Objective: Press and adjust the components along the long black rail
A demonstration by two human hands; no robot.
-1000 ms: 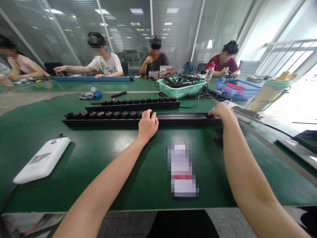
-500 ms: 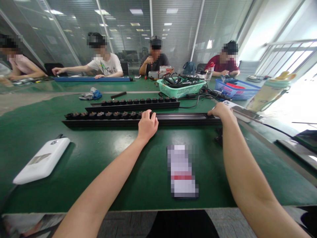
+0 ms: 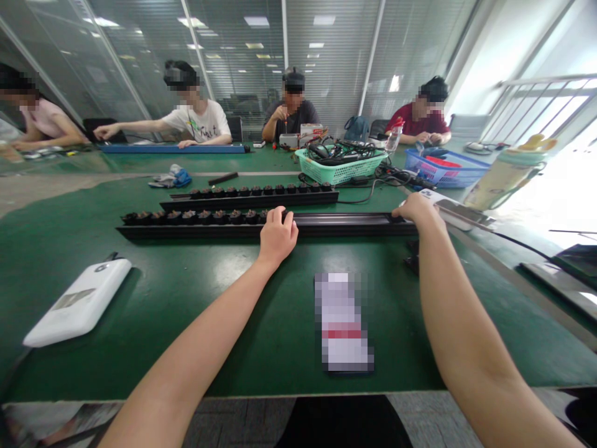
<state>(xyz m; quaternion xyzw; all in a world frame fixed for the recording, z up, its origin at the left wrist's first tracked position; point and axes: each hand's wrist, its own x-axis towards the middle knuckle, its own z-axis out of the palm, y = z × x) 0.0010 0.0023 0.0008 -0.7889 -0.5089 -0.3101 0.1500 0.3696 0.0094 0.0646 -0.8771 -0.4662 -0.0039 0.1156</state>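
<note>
My left hand [image 3: 278, 234] curls over a long black rail [image 3: 209, 231] lying crosswise on the green table mat [image 3: 186, 323]. It sits just past the last of a row of dark round fittings along the rail's top. My right hand [image 3: 418, 210] grips the same rail near its right end. A second black rail [image 3: 252, 200] with a similar row of fittings lies just beyond. Nearer me, a white power bank [image 3: 79, 303] lies to the left, and a pixelated flat packet [image 3: 342, 323] lies between my arms.
Beyond the rails are a green basket of cables [image 3: 340, 168], a blue basket [image 3: 448, 169] and a large bottle [image 3: 506, 177]. Several co-workers sit along the far side, one by a long blue rail [image 3: 172, 149]. Black cables run across the mat.
My hands stay in the same place on the rail. The seated person at the far left has shifted slightly.
</note>
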